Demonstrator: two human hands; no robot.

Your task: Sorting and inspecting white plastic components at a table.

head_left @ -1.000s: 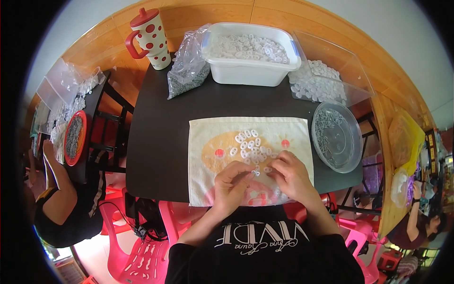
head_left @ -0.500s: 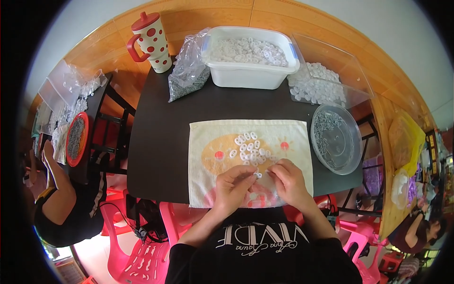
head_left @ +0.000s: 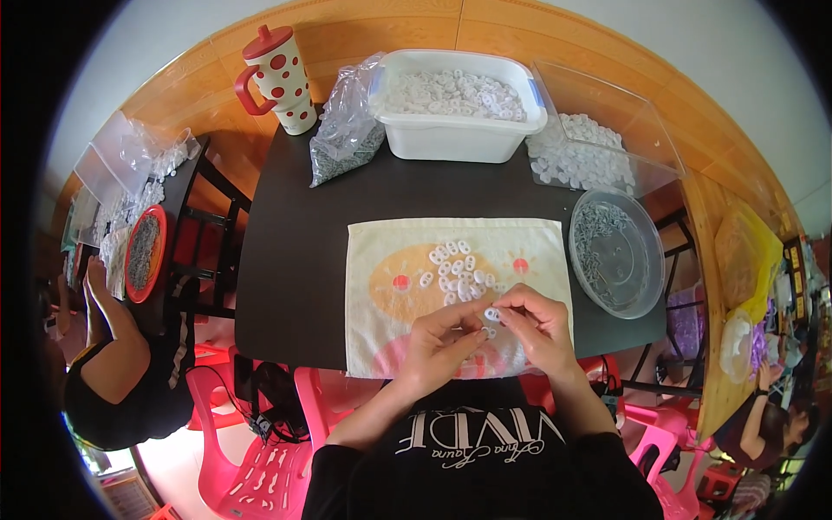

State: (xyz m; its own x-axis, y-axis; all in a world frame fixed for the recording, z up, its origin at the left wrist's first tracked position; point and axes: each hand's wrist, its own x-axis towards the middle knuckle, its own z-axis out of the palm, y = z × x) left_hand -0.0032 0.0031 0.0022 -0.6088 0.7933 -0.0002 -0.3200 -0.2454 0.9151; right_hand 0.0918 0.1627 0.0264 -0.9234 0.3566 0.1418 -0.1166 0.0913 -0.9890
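Note:
Over the printed towel point(head_left: 368, 251) my two hands meet, fingertips nearly touching. My right hand point(head_left: 539, 328) pinches a small white oval plastic piece with two holes point(head_left: 492, 314). My left hand point(head_left: 440, 348) is closed too, thumb and forefinger on a tiny whitish piece point(head_left: 490, 333) whose exact shape is too small to make out. Just beyond the fingers lies a loose heap of similar white two-holed pieces point(head_left: 457, 269) on the towel. Part of that heap's near side is hidden by my hands.
A white tub point(head_left: 451, 143) of white pieces stands at the back, beside a clear bin point(head_left: 581, 156) of white parts. At right is a round clear dish point(head_left: 620, 260) with small grey metal parts. A plastic bag point(head_left: 342, 143) and dotted tumbler point(head_left: 290, 87) stand back left. People sit either side.
My hands have come closer together, the left shifting to the right. A white oval piece now shows in my right fingertips, where earlier a piece showed by the left fingers.

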